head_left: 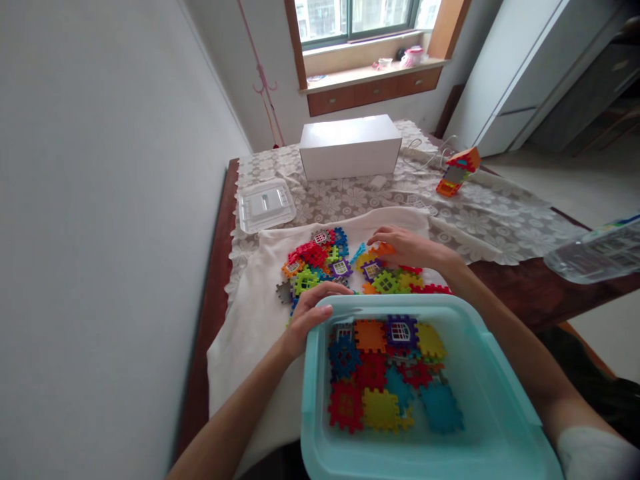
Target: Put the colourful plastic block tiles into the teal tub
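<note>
Teal bin (505,377) cut off below, left hand (306,315) fingers clasping rim, right hand (407,248) on tiles (320,257), grip unclear

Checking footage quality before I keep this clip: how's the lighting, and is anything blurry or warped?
Head view: soft daylight from the window, panes washed out, shadows faint; wide-angle stretch leans the wall and table edge; tiles in the teal tub look hazier than the loose tiles by the right hand; left hand on the rim is sharp.

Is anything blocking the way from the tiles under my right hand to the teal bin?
Nothing visible. The right hand rests on the tiles beyond the teal bin; the left hand grips its far rim.
</note>
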Tool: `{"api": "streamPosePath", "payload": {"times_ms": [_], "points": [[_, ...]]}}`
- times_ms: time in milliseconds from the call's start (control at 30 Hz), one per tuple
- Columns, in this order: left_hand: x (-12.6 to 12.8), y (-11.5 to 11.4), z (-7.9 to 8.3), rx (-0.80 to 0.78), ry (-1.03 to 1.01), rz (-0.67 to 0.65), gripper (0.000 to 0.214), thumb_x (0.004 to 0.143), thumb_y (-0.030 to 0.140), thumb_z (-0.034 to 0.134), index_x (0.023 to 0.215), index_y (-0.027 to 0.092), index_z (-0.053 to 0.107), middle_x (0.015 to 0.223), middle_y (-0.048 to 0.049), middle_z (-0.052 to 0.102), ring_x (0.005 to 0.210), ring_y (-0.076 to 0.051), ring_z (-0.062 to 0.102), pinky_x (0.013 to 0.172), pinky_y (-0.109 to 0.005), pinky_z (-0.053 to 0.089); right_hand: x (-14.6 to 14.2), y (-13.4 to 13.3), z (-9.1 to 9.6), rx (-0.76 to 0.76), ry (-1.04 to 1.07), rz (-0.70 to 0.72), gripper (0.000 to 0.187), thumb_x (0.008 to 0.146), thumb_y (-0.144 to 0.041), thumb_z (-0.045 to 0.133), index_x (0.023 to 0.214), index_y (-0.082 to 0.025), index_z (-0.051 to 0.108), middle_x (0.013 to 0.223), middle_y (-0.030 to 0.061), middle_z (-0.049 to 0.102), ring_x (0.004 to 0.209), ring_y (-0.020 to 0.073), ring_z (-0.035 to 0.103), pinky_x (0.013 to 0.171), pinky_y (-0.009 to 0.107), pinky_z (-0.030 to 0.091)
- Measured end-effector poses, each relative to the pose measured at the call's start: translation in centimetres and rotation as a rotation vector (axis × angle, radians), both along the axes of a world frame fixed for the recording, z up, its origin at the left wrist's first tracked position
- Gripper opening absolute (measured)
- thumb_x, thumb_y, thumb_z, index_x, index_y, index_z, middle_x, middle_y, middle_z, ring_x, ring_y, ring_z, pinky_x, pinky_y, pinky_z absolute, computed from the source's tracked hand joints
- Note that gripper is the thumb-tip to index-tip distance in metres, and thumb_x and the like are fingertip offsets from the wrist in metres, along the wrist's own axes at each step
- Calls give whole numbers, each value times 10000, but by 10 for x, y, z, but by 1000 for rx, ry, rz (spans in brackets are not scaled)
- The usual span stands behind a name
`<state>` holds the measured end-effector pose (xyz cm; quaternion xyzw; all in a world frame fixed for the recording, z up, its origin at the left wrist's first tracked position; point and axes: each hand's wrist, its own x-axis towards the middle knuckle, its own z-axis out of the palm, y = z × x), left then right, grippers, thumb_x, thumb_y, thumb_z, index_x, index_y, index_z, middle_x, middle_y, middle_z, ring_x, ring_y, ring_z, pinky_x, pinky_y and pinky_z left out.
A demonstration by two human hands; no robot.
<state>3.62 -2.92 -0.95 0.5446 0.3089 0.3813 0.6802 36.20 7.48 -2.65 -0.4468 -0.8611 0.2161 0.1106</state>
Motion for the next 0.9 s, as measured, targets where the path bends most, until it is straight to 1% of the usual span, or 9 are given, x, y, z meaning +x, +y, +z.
{"api": "streamPosePath", "payload": {"times_ms": [100, 200, 300, 400, 567, 633, 733, 833, 900], "points": [[1, -1, 2, -10, 5, 7, 399, 808, 433, 743, 1094, 168, 827, 1045, -80, 793, 902, -255, 679, 811, -311, 508, 11, -1, 4, -64, -71, -22, 522, 943, -460, 656, 1416, -245, 697, 1504, 166, 598, 1404, 396, 564, 1231, 588, 433], [1, -2, 3, -22, 10, 21, 389, 805, 431, 748, 1081, 168, 828, 1049, -83, 790, 911, -260, 679, 820, -316, 511, 20, -4, 6, -170, -97, -73, 610, 863, -489, 743, 1429, -270, 685, 1501, 157, 595, 1427, 427, 547, 1251, 583, 433], [1, -2, 2, -24, 9, 19, 398, 794, 436, 754, 1076, 164, 826, 1058, -91, 790, 919, -267, 683, 826, -321, 512, 20, -6, 7, -171, -70, -103, 501, 841, -400, 735, 1321, -257, 711, 1375, 152, 642, 1319, 400, 622, 1180, 535, 496], [1, -2, 3, -26, 2, 4, 414, 798, 448, 744, 1087, 161, 820, 1030, -92, 783, 878, -262, 679, 787, -319, 509, 15, -7, 11, -118, -40, -118, 319, 871, -356, 664, 1161, -231, 706, 1248, 142, 669, 1152, 345, 674, 1034, 479, 543], [3, -2, 7, -27, 13, 15, 403, 811, 447, 738, 1085, 163, 816, 1019, -91, 779, 857, -256, 677, 776, -321, 513, 15, -8, 29, -87, -36, -155, 162, 899, -341, 570, 980, -231, 657, 975, 91, 721, 892, 269, 656, 808, 390, 502], [3, -2, 6, -34, 4, 9, 407, 804, 448, 744, 1086, 164, 818, 994, -85, 775, 842, -249, 672, 769, -316, 512, 21, -9, 35, -101, -10, -178, 196, 908, -354, 554, 1011, -233, 670, 939, 73, 740, 845, 247, 653, 762, 361, 487], [2, -2, 3, -46, -9, 0, 415, 789, 450, 754, 1081, 162, 819, 999, -84, 773, 842, -241, 673, 768, -307, 508, 36, -10, 37, -188, 22, -158, 290, 898, -394, 577, 1099, -234, 712, 996, 72, 774, 874, 254, 681, 765, 350, 514], [2, -2, 1, -68, -23, -4, 430, 795, 455, 747, 1101, 158, 811, 999, -85, 771, 828, -239, 678, 758, -305, 503, 49, -10, 30, -371, -95, -143, 376, 802, -404, 682, 1136, -237, 718, 1073, 85, 782, 917, 287, 706, 752, 360, 548], [2, -2, 1, -72, -26, -5, 432, 795, 454, 747, 1101, 157, 809, 982, -85, 769, 813, -237, 672, 747, -304, 500, 51, -10, 24, -426, -175, -168, 430, 730, -388, 742, 1131, -241, 695, 1098, 85, 773, 936, 297, 711, 744, 361, 560]]}}
